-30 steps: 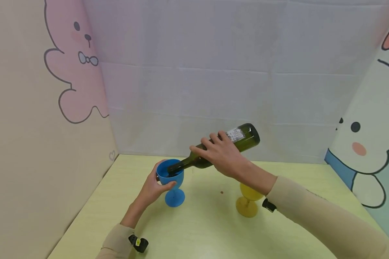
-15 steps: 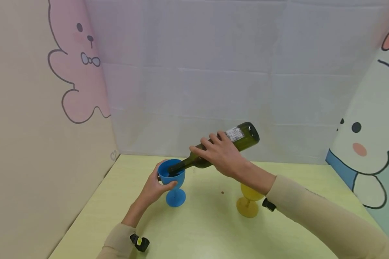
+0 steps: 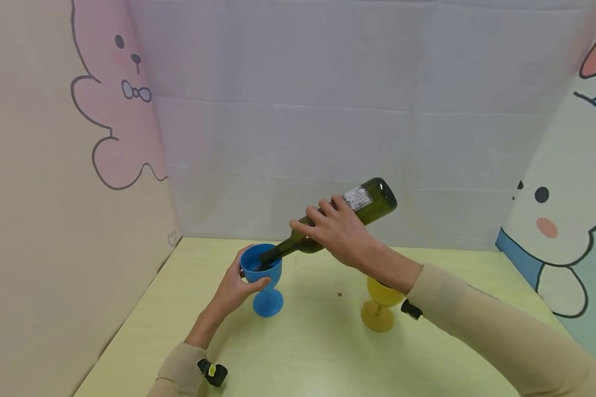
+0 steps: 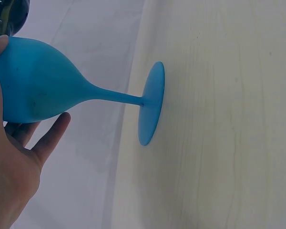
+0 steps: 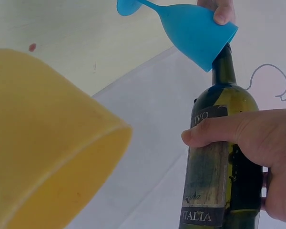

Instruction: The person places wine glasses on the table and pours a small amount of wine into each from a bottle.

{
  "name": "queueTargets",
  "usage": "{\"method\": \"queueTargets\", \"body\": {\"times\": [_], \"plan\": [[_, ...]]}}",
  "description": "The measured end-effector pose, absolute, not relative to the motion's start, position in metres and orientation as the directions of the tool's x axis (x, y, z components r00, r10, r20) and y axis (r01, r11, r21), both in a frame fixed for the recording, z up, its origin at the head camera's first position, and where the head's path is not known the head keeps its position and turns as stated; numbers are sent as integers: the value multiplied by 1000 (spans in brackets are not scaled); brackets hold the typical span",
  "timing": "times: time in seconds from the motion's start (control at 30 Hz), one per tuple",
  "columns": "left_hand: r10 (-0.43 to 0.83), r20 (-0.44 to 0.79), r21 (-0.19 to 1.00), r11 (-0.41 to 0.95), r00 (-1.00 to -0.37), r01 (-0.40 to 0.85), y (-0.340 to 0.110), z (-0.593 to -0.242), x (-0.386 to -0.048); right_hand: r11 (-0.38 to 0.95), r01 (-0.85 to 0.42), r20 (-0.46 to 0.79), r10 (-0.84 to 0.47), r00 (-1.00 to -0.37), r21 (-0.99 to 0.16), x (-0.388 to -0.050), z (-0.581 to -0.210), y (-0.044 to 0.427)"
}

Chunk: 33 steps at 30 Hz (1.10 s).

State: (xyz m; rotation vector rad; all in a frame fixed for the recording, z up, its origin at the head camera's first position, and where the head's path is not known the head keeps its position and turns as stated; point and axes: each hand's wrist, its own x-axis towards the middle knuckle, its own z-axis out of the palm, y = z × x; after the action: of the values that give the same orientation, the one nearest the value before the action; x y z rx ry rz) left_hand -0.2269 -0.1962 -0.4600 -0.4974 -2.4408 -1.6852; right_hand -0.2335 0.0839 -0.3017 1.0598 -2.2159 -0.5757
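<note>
My left hand (image 3: 235, 286) holds a blue goblet (image 3: 268, 278) by its bowl, thumb on the near side. The goblet looks upright; whether its foot touches the table I cannot tell. Gripped round its body by my right hand (image 3: 340, 231), a green glass wine bottle (image 3: 374, 198) slants down to the left. Its mouth is inside the goblet's bowl, where something dark shows. The right wrist view shows the bottle's neck (image 5: 223, 67) at the goblet's rim and my right thumb across the label (image 5: 205, 176). Liquid coming out of the bottle is not visible.
A yellow goblet (image 3: 377, 314) stands on the pale table (image 3: 303, 353) under my right forearm, partly hidden by it. A small reddish spot (image 3: 340, 294) lies between the goblets. White sheeting (image 3: 288, 138) hangs behind, with cartoon-printed walls on both sides.
The bottle's base end has risen slightly, so the bottle tilts more steeply into the blue goblet. The left hand and goblet stay nearly in place.
</note>
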Motion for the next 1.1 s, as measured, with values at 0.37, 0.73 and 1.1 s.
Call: {"method": "queueTargets", "body": {"times": [0.37,0.73,1.1], "plan": [[192,281,884,329,-940,331,-195,-460,-226,562,-493,309,-807,-503,664,-229,-297,79],[201,298,881,318,-933,350,-195,-460,-227,567,-499,307,-803,-510,655,-230,-297,76],[194,294,885,316,-936,343,-195,-461,-226,543,-477,315,-821,-477,692,-230,-295,72]]}}
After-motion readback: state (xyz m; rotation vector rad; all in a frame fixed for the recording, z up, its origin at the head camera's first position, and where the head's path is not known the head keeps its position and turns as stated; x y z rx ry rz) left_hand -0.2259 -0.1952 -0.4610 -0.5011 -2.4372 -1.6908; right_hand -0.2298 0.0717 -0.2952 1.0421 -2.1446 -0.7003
